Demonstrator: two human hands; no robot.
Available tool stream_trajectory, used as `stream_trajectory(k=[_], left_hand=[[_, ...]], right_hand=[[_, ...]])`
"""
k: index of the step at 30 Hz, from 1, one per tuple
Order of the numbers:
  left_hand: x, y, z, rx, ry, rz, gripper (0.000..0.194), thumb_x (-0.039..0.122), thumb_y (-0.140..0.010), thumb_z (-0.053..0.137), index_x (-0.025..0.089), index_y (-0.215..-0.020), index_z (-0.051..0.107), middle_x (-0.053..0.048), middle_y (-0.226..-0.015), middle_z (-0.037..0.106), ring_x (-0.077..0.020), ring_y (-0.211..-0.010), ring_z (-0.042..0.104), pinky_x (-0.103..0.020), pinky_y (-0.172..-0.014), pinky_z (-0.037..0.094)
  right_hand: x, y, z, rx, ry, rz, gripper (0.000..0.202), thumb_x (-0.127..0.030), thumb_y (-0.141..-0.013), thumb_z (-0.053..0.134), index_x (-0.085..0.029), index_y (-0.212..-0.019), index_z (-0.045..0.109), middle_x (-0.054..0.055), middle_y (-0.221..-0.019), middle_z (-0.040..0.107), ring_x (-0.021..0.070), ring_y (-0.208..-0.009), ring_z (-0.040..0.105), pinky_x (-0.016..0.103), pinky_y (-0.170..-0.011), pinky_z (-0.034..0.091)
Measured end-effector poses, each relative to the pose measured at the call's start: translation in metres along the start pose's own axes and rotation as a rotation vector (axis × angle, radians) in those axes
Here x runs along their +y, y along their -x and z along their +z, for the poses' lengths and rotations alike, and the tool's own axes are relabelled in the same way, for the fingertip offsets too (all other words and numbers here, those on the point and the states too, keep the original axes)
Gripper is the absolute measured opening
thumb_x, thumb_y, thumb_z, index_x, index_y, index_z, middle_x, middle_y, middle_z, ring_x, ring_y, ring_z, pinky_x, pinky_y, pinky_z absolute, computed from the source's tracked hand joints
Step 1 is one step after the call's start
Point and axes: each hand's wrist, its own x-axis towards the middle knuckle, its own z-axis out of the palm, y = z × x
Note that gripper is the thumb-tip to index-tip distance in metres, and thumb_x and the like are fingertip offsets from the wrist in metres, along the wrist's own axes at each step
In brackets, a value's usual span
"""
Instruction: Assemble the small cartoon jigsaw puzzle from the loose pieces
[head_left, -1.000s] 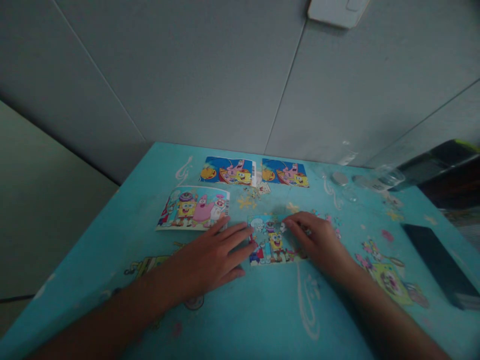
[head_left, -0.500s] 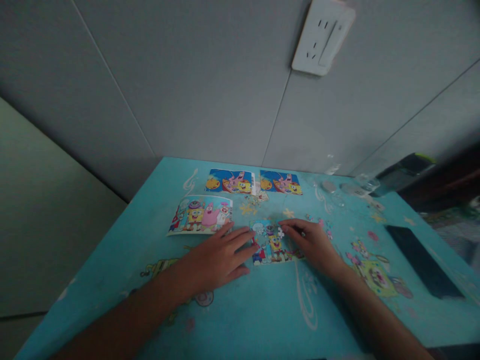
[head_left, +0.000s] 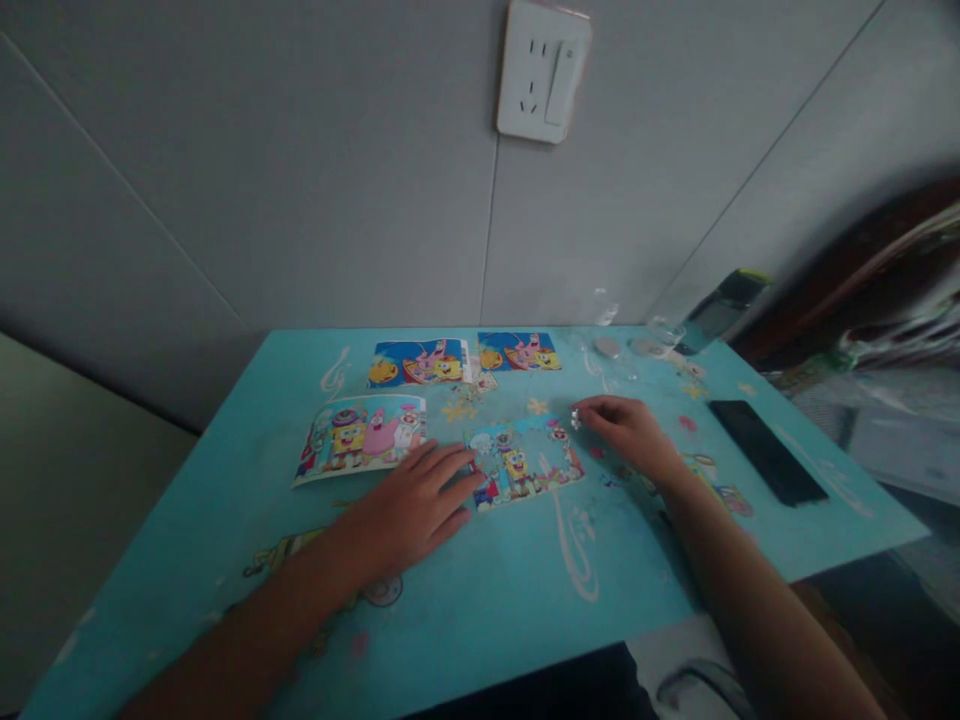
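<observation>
A small, partly assembled jigsaw puzzle (head_left: 516, 467) with cartoon figures lies flat on the turquoise table; its right part has a gap where the tabletop shows. My left hand (head_left: 420, 500) is open, fingers spread, with its fingertips at the puzzle's left edge. Just beyond the puzzle's upper right corner is my right hand (head_left: 619, 428), thumb and fingertips pinching a tiny pale puzzle piece (head_left: 575, 419). A few loose pieces (head_left: 611, 481) lie under and near that hand, partly hidden. Left of the puzzle rests a picture card (head_left: 365, 437) with similar figures.
Two blue picture sheets (head_left: 420, 363) lie toward the wall. At the back right stand clear plastic containers (head_left: 665, 335) and a dark bottle with a green edge (head_left: 724, 310). A black phone-like slab (head_left: 766, 452) lies at right. The wall carries a socket (head_left: 545, 72).
My right hand has moved from above the puzzle to beyond its right side, still pinching the piece. The left hand stays by the left edge. The whole view has turned rightward.
</observation>
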Motion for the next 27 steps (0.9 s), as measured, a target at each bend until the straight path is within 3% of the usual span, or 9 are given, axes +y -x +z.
stream_trajectory(k=[14, 18, 21, 27], left_hand=[[0.001, 0.001, -0.003, -0.027, -0.118, 0.028, 0.040, 0.034, -0.108, 0.052, 0.024, -0.147, 0.055, -0.013, -0.149, 0.057, -0.0303, -0.141, 0.052, -0.062, -0.121, 0.035], [0.004, 0.001, -0.006, -0.024, -0.135, 0.017, 0.039, 0.032, -0.109, 0.049, 0.024, -0.147, 0.055, -0.012, -0.151, 0.056, -0.0282, -0.142, 0.051, -0.059, -0.125, 0.028], [0.007, 0.001, -0.008, -0.046, -0.131, -0.009, 0.040, 0.033, -0.110, 0.049, 0.026, -0.149, 0.053, -0.011, -0.152, 0.056, -0.0271, -0.144, 0.049, -0.057, -0.126, 0.025], [0.012, 0.000, -0.010, -0.105, -0.095, -0.046, 0.043, 0.039, -0.110, 0.050, 0.025, -0.150, 0.050, -0.011, -0.158, 0.049, -0.0277, -0.149, 0.043, -0.059, -0.128, 0.019]], right_hand=[[-0.014, 0.006, 0.008, -0.107, -0.322, 0.151, 0.033, -0.049, -0.081, 0.078, -0.017, -0.086, 0.071, 0.001, -0.073, 0.071, 0.0118, -0.059, 0.057, 0.025, -0.057, 0.044], [-0.018, 0.009, 0.013, -0.136, -0.378, 0.180, 0.038, -0.049, -0.084, 0.078, -0.016, -0.104, 0.074, 0.004, -0.080, 0.076, 0.0111, -0.058, 0.057, 0.024, -0.053, 0.039], [-0.023, 0.013, 0.014, -0.190, -0.343, 0.194, 0.047, -0.050, -0.084, 0.078, -0.017, -0.117, 0.077, 0.003, -0.076, 0.075, 0.0131, -0.061, 0.059, 0.026, -0.057, 0.044], [-0.033, 0.021, 0.010, -0.263, -0.252, 0.183, 0.044, -0.058, -0.083, 0.078, -0.018, -0.101, 0.084, 0.008, -0.080, 0.078, 0.0184, -0.067, 0.066, 0.030, -0.064, 0.055]])
